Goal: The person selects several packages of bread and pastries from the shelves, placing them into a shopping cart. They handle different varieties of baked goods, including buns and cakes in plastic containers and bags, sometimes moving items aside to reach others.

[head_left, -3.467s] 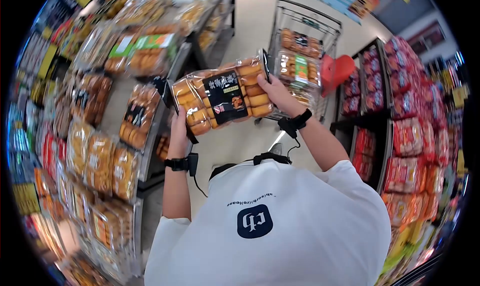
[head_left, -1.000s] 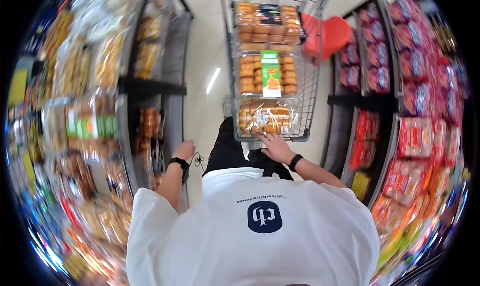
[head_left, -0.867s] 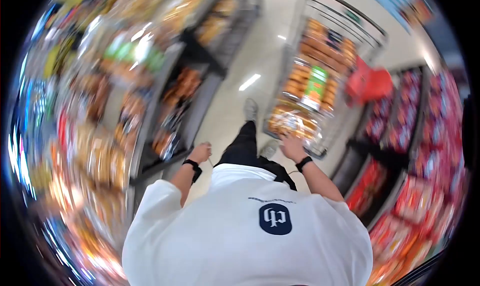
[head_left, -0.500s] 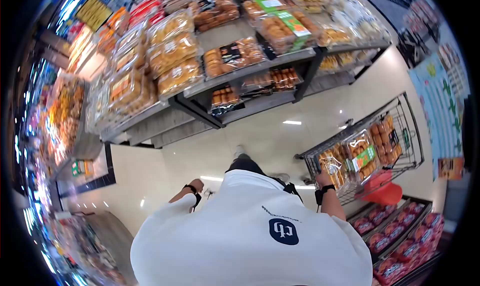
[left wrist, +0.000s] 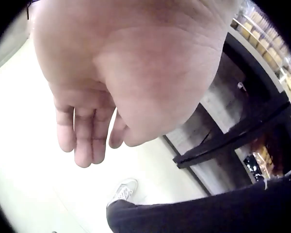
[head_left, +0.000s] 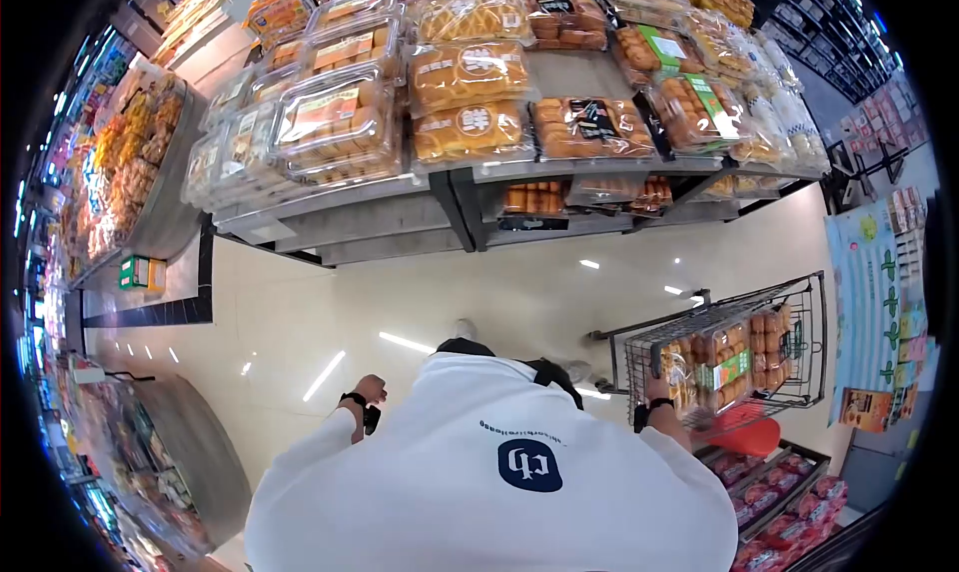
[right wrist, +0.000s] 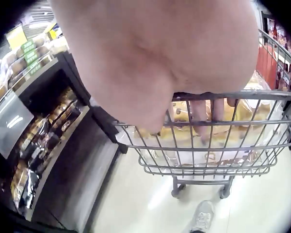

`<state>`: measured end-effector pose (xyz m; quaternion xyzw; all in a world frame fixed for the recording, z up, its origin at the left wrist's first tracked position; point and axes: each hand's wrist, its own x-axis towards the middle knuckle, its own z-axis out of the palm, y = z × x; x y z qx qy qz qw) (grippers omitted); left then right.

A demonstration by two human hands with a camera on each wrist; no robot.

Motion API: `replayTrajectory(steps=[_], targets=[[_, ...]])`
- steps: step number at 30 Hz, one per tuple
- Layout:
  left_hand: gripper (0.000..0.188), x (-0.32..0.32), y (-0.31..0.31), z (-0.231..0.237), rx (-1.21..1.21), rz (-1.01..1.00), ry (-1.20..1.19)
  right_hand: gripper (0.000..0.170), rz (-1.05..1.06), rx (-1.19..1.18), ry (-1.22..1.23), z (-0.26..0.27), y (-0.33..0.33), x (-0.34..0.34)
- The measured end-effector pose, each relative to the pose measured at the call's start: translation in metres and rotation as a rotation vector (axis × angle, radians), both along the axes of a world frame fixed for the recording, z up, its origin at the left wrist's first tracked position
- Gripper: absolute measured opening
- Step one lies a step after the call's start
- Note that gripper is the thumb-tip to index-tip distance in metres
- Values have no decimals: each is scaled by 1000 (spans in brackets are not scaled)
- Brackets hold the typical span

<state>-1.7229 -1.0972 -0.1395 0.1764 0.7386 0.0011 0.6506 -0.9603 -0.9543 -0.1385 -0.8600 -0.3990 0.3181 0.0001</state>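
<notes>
My right hand (head_left: 656,389) grips the near rim of a wire shopping cart (right wrist: 271,95). In the right wrist view its fingers reach over the rim into the basket, while the thumb stays outside. Three clear packs of bread lie in a row in the cart: a yellowish pack (head_left: 679,372) nearest the hand, bun rolls with a green label (head_left: 723,369) in the middle, and a brown pack (head_left: 771,342) farthest away. My left hand (head_left: 371,388) hangs over the floor, holding nothing. Its fingers (left wrist: 85,131) are relaxed and slightly bent in the left wrist view.
A bread display stand (head_left: 380,244) runs across the front, with clear boxes and bags on top and more packs underneath. A red plastic piece (head_left: 749,432) sits beside the cart, near pink packs (head_left: 784,482). Another rounded display (head_left: 205,462) stands at left. Pale floor lies between.
Earlier both hands held a bag of buns with a black label; it then lay in the cart. Since then the view has turned, and the cart appears farther right with my right hand at its rim.
</notes>
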Motion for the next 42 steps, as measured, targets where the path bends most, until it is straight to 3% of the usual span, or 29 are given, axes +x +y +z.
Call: replayTrajectory(steps=[1, 3, 4, 6, 8, 10, 12, 14, 15, 17, 19, 20, 22, 25, 27, 28, 30, 31, 32, 34, 35, 42], targets=[[27, -19, 3, 4, 34, -74, 39, 49, -88, 61, -16, 0, -4, -16], [25, -51, 11, 13, 89, -138, 84, 41, -7, 81, -86, 2, -10, -45], [22, -85, 8, -17, 145, -380, 63, 37, 25, 111, -85, 2, -16, -53], [19, -119, 37, -12, 397, -1141, 307, 31, 63, 46, -64, 19, -16, -80], [19, -140, 53, -12, 381, -674, 199, 25, 129, -10, -32, 25, -10, -99], [20, -124, 69, 12, 266, 14, 203, 21, 147, 56, -80, 13, -16, -112], [22, -103, 77, 25, 289, 213, 197, 21, 119, 77, -47, 20, -13, -128], [26, -90, 78, 29, 273, 154, 146, 24, -147, -15, 142, 112, 3, -189], [28, -84, 74, 32, 305, 133, 78, 29, 157, 46, -22, 1, -23, -133], [27, -75, 70, 28, 253, 44, 51, 31, 186, 39, -48, -37, -21, -135], [24, -65, 63, 29, 194, -43, 24, 39, 130, 7, -39, -23, -39, -140], [22, -59, 58, 34, 188, -75, 28, 38, 124, 15, -168, -65, -57, -129], [20, -52, 59, 39, 124, -126, -53, 31, -89, -85, -112, -36, -66, -154], [15, -46, 67, 63, 159, -340, -1, 29, -12, -88, -132, -2, -82, -182], [15, -53, 65, 54, 175, -325, -29, 26, 33, -58, -144, -1, -103, -187], [17, -102, 47, -28, 427, -702, -261, 26, 87, -94, -108, 6, -109, -189], [19, -114, 66, -41, 363, -817, -239, 28, 85, -80, -61, 18, -120, -197], [14, -122, 74, -52, -82, -107, -418, 28, 63, -85, -64, 22, -125, -204], [14, -110, 87, -37, -89, -126, -422, 29, 41, -150, -59, 24, -129, -208], [14, -90, 112, -7, 93, -45, -25, 30, 3, -219, -55, 33, -137, -222], [22, -93, 122, -6, 126, -14, -45, 30, 5, -277, -85, 48, -136, -232], [23, -83, 170, 4, 186, -146, -19, 28, -27, -356, -126, 56, -166, -255]])
